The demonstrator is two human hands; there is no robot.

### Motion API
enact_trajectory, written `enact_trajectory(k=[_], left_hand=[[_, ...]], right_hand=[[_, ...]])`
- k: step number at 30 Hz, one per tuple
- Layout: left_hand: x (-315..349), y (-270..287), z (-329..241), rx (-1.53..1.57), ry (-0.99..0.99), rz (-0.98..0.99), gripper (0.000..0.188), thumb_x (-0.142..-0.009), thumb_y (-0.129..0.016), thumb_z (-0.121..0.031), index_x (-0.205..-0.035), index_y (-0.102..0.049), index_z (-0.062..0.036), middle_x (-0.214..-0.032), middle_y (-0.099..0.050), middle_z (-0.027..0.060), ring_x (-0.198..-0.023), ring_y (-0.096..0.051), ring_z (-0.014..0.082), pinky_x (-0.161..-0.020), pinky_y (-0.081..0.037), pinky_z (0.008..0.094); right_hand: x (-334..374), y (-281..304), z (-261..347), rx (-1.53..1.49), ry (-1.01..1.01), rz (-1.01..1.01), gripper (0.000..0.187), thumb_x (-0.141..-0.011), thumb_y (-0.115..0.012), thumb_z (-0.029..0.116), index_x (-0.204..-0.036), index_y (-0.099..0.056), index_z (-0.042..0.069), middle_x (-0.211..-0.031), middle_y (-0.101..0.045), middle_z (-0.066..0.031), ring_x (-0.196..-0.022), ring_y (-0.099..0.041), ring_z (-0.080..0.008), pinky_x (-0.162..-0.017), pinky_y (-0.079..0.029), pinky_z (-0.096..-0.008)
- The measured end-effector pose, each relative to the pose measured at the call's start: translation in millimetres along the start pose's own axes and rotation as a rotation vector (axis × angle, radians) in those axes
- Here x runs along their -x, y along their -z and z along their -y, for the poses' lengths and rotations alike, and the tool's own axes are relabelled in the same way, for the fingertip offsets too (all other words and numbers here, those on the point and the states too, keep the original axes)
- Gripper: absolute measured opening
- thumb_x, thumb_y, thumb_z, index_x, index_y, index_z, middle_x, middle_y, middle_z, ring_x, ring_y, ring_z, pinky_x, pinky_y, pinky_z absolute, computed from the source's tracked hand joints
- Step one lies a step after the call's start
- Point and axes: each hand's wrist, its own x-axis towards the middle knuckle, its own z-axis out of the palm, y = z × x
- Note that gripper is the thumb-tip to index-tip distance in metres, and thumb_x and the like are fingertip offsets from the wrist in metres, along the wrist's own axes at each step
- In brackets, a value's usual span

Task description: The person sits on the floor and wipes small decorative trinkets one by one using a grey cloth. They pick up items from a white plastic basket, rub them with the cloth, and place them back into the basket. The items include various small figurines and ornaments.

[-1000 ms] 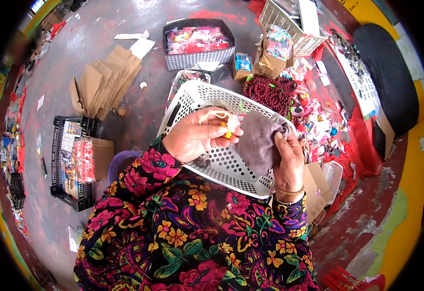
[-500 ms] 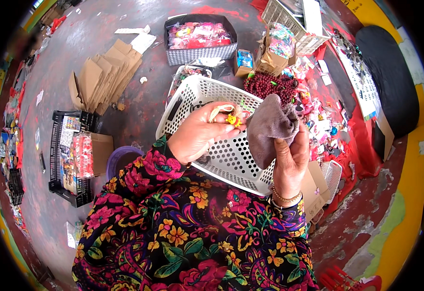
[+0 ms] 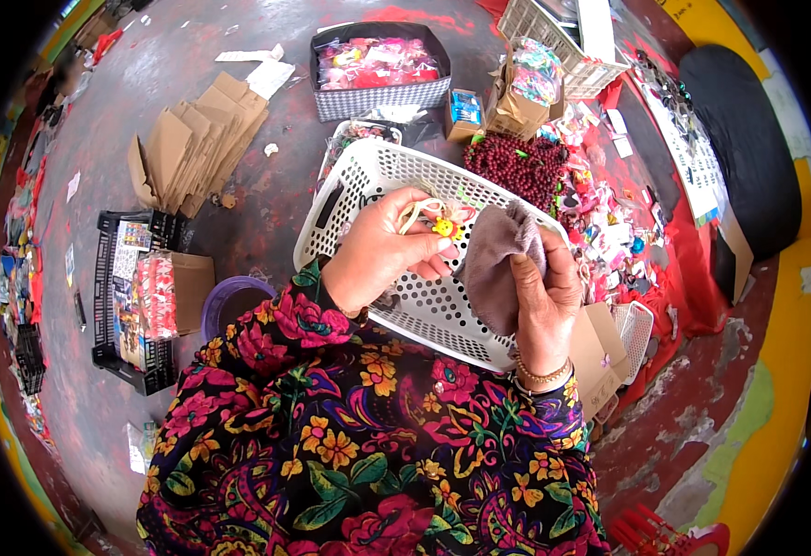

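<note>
My left hand (image 3: 382, 248) pinches a small yellow trinket (image 3: 443, 227) with a pale loop on it, held over a white perforated plastic basket (image 3: 359, 181) that rests on my lap. My right hand (image 3: 546, 296) grips a bunched grey-brown cloth (image 3: 498, 264) just to the right of the trinket, nearly touching it. Both sleeves are dark with bright flowers.
On the floor lie flattened cardboard pieces (image 3: 197, 148), a black crate (image 3: 132, 287) with packets, a grey bin (image 3: 382, 69) of pink items, a heap of dark red beads (image 3: 517, 167), mixed small trinkets (image 3: 609, 232), a purple tub (image 3: 229, 301) and a second white basket (image 3: 563, 37).
My right hand lifted the cloth up from the basket and bunched it beside the trinket. The left hand stayed over the basket, still pinching the yellow piece.
</note>
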Motion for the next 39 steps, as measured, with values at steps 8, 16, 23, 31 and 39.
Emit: enact_trajectory(k=[8,16,23,31,39], left_hand=[[-4,-7,14,0.09,-0.096,0.012,0.025,-0.082,-0.056,0.0,-0.107,-0.05,0.0,-0.086,-0.061,0.0054,-0.074,-0.059,0.0104,-0.061,-0.049,0.022],[-6,-13,26,-0.035,-0.154,0.015,0.011,-0.082,-0.058,-0.001,-0.093,-0.055,-0.0013,-0.084,-0.059,0.0028,-0.068,-0.057,0.008,-0.062,-0.049,0.0207],[-8,-11,35,0.016,-0.351,0.127,0.013,-0.086,-0.054,0.0,-0.099,-0.053,-0.0014,-0.091,-0.058,0.0038,-0.076,-0.057,0.0093,-0.069,-0.049,0.0236],[-11,-9,33,0.155,-0.233,0.201,0.016,-0.088,-0.051,-0.004,-0.103,-0.054,-0.0005,-0.097,-0.059,0.0054,-0.083,-0.057,0.0107,-0.074,-0.046,0.0234],[-14,2,26,0.575,0.005,0.147,0.019,-0.089,-0.05,-0.005,-0.105,-0.055,0.0027,-0.102,-0.059,0.0177,-0.083,-0.057,0.016,-0.074,-0.047,0.0256]], right_hand=[[0,-9,-6,-0.109,-0.085,0.103,0.028,-0.088,-0.054,0.007,-0.116,-0.05,0.001,-0.105,-0.056,-0.0041,-0.094,-0.051,-0.0093,-0.084,-0.041,-0.0228],[-2,-12,-14,-0.18,-0.168,0.138,0.028,-0.086,-0.056,0.004,-0.113,-0.049,0.003,-0.103,-0.055,-0.0034,-0.094,-0.05,-0.0091,-0.084,-0.041,-0.0232],[-5,-9,-6,-0.356,-0.284,0.129,0.031,-0.085,-0.058,0.004,-0.113,-0.047,0.003,-0.103,-0.055,-0.0046,-0.094,-0.052,-0.0106,-0.083,-0.043,-0.0244],[-4,-10,-7,-0.325,-0.285,0.118,0.03,-0.086,-0.057,0.007,-0.114,-0.047,0.002,-0.104,-0.056,-0.0048,-0.093,-0.053,-0.0114,-0.083,-0.043,-0.0246],[-10,10,2,-0.243,-0.19,-0.124,0.026,-0.093,-0.047,0.013,-0.115,-0.054,0.0,-0.1,-0.061,-0.003,-0.09,-0.054,-0.008,-0.08,-0.043,-0.0209]])
